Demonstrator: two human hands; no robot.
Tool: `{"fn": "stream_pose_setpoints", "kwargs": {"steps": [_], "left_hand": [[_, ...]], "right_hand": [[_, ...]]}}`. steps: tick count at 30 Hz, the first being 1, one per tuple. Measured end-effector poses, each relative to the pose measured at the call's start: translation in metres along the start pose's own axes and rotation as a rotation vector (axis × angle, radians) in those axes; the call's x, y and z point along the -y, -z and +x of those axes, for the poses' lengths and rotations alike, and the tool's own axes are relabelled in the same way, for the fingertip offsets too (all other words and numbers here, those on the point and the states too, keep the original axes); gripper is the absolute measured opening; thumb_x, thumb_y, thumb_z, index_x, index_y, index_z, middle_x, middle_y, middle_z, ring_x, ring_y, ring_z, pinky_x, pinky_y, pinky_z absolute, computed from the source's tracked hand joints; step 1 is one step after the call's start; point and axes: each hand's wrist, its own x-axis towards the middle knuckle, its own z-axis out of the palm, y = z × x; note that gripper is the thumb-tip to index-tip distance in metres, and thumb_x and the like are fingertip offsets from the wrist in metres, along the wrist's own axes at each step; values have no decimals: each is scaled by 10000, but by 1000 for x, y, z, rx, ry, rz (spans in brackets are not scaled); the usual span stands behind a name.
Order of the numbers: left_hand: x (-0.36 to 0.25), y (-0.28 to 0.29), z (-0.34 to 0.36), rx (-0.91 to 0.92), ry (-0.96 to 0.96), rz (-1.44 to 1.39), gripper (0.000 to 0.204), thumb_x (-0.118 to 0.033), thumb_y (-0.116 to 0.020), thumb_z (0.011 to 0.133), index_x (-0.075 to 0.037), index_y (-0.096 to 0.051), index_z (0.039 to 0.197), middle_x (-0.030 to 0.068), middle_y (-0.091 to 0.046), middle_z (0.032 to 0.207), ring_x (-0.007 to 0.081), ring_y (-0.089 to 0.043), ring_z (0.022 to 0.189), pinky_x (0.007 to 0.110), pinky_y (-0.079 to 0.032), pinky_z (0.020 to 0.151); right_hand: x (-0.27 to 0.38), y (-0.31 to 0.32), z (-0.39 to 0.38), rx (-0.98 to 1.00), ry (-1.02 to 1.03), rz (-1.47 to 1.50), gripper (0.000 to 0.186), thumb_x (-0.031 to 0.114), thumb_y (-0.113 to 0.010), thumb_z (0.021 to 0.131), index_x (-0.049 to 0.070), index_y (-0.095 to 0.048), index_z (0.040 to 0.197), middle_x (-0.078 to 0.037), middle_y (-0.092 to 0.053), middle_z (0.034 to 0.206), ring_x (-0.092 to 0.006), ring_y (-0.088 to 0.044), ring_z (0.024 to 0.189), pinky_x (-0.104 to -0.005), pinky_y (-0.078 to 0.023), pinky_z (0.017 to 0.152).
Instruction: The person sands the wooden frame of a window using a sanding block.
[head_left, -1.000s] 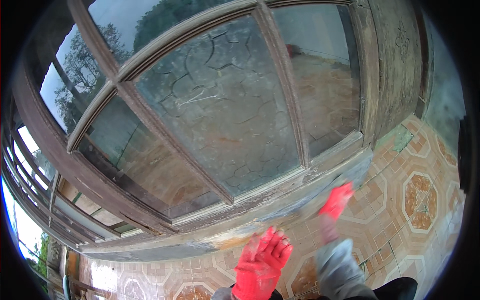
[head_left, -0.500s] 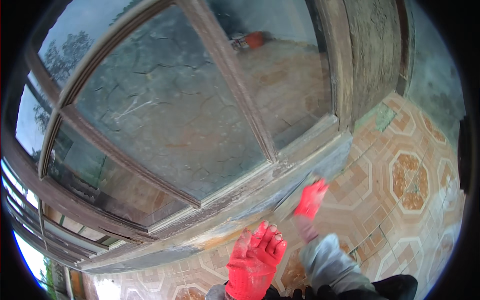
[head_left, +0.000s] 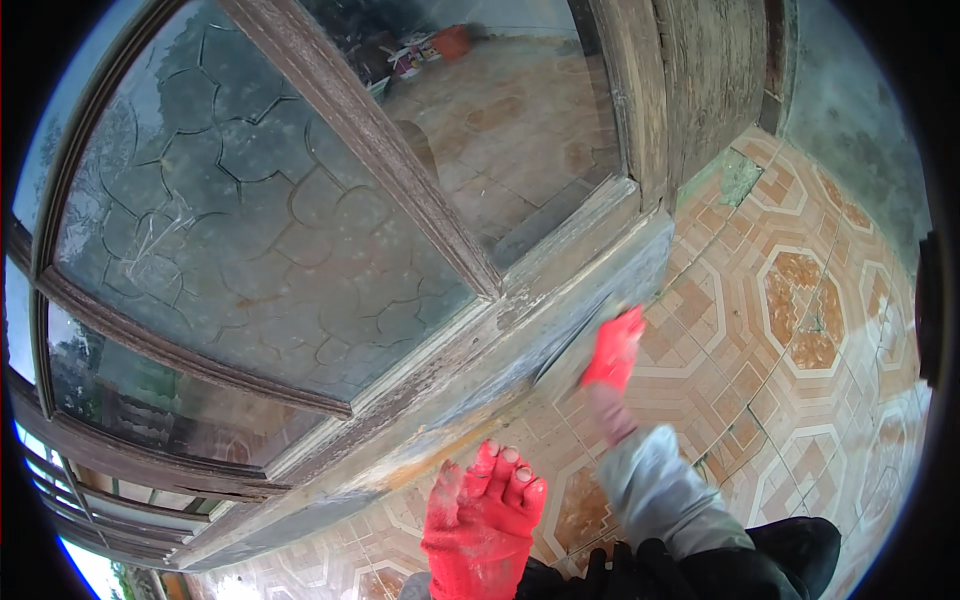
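Observation:
My right hand (head_left: 615, 348), in a red glove, is closed at the foot of a low wall strip (head_left: 590, 315) under a wooden-framed glass door. It grips what looks like a flat plastering trowel (head_left: 566, 352); its thin, dark-edged blade lies along the strip, and the handle is mostly hidden by the fingers. Grey, wet-looking smears cover part of that strip. Lower in the view, my left hand (head_left: 483, 525) is held up in a red glove, its bare fingertips showing. Its fingers are loosely bent and slightly apart, with nothing in them.
Glass panes (head_left: 280, 240) in a worn wooden frame (head_left: 375, 145) fill the left and upper part. Patterned floor tiles (head_left: 740, 340) spread to the right. A weathered wooden post (head_left: 712, 95) meets a grey-green wall (head_left: 845, 130). Behind the glass sits an orange container (head_left: 451, 41).
The view has shifted, so the door sits farther left and higher. My right hand with the trowel has slid a little rightward along the strip. My left hand stays raised and empty.

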Motion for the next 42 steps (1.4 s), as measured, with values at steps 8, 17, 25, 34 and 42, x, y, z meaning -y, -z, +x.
{"fn": "stream_pose_setpoints", "kwargs": {"steps": [8, 17, 25, 34, 42], "left_hand": [[-15, -11, -10, -46, -141, 12, 415, -417, -520, 926, -46, -619, 1084, 54, -610, 1024, 208, -545, 920, 358, -455, 859], [-27, 23, 4, 29, -9, -65, 440, -415, -487, 943, -39, -626, 1124, 103, -611, 1110, 269, -549, 1007, 412, -437, 964], [-30, 25, 2, 279, -51, -104, 440, -366, -438, 982, -39, -571, 1247, 79, -608, 1181, 211, -558, 1073, 352, -426, 988], [-33, 22, -1, 314, -16, -88, 436, -361, -424, 990, -37, -573, 1243, 77, -600, 1186, 207, -543, 1083, 344, -418, 990], [-22, 15, 9, 65, 48, -122, 429, -398, -501, 938, -31, -628, 1122, 107, -616, 1095, 255, -561, 960, 406, -446, 915]], "right_hand": [[15, 16, 123, 300, -209, 626, 425, 379, -437, 973, 27, -511, 1200, -86, -569, 1122, -224, -544, 1020, -380, -435, 887], [28, 15, 71, 145, 264, 198, 548, 344, -426, 970, -28, -385, 1371, -185, -502, 1279, -293, -472, 1184, -349, -351, 1025], [90, 11, 70, 296, 56, 447, 546, 401, -470, 962, -13, -428, 1315, -119, -531, 1194, -240, -503, 1095, -338, -369, 981], [142, -1, 96, -53, 303, -51, 386, 329, -466, 913, -25, -536, 1051, -258, -580, 884, -449, -554, 861, -505, -404, 752], [94, 2, 23, -115, 250, -24, 493, 344, -408, 962, -46, -464, 1258, -199, -572, 873, -357, -567, 812, -429, -441, 759]]}}
